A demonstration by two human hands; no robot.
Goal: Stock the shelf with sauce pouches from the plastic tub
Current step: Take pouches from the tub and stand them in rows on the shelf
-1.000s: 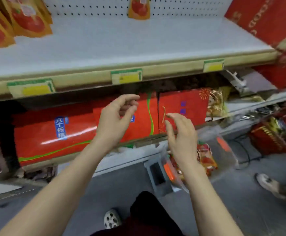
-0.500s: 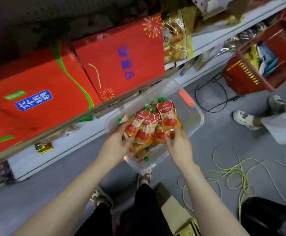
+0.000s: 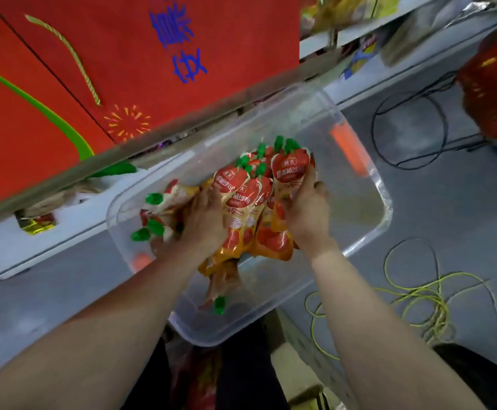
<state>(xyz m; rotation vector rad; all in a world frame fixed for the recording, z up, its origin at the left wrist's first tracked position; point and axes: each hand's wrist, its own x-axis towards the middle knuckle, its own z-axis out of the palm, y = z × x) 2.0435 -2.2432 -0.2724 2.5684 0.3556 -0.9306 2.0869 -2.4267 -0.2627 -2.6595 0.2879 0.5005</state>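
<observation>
A clear plastic tub (image 3: 359,232) sits on the grey floor below me. Inside it lie several red-and-orange sauce pouches (image 3: 241,196) with green caps. My left hand (image 3: 205,220) grips the left side of a bunch of pouches. My right hand (image 3: 306,214) holds the right side of the same bunch, fingers curled round a pouch (image 3: 290,170) that stands upright. More pouches (image 3: 158,202) lie loose at the tub's left end, and one (image 3: 220,294) lies under my left forearm. The shelf being stocked is out of view.
Red cartons (image 3: 152,54) fill the low shelf just beyond the tub. A black cable (image 3: 412,128) and a tangled yellow-green cord (image 3: 418,297) lie on the floor to the right. A red basket (image 3: 495,90) stands at the far right. A cardboard box (image 3: 294,368) sits by my legs.
My view has dropped from the upper shelf to the tub. Both hands came down from shelf height into the tub and closed round a bunch of pouches.
</observation>
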